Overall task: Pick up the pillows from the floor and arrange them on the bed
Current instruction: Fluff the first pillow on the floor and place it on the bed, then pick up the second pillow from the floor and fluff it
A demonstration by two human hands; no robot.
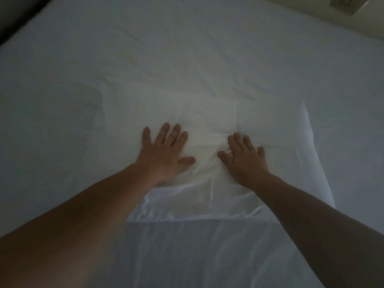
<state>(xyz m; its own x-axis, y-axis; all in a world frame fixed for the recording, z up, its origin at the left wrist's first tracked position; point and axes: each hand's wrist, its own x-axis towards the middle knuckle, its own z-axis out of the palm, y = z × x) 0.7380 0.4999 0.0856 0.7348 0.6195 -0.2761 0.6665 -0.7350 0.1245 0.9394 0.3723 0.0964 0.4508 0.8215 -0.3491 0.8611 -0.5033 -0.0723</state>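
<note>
Bed (207,48) takes up nearly the whole view, covered in a white sheet (62,100) that runs from the dark strip at the top left corner across to the pale wall (372,23) at the top right. The light in the room is dim, so the sheet reads grey-blue, with long shallow creases crossing it from the upper middle toward the right.

On the bed, near the middle and a little toward the right, lies a white pillow (207,121). Its right end bulges up and stands out against the sheet, while its left end blends into the bedding and its edge there is hard to trace. The near edge of its loose, wrinkled case (187,208) hangs slack toward the person, and below that edge a flatter, greyer stretch of fabric runs down to the bottom of the view.

Two bare forearms reach in from the lower corners and meet over the pillow. The left hand (164,150) lies palm down on the pillow's near middle, fingers spread apart and flat, thumb angled out to the right. The right hand (245,156) lies palm down just beside it, close but not touching, fingers held straighter and nearer together, thumb pointing left. Neither hand grips anything; both simply press on the top. Between the two thumbs the case is bunched into small folds.

In the far top right corner a small pale plate (349,3) sits on the wall, too blurred to identify.
</note>
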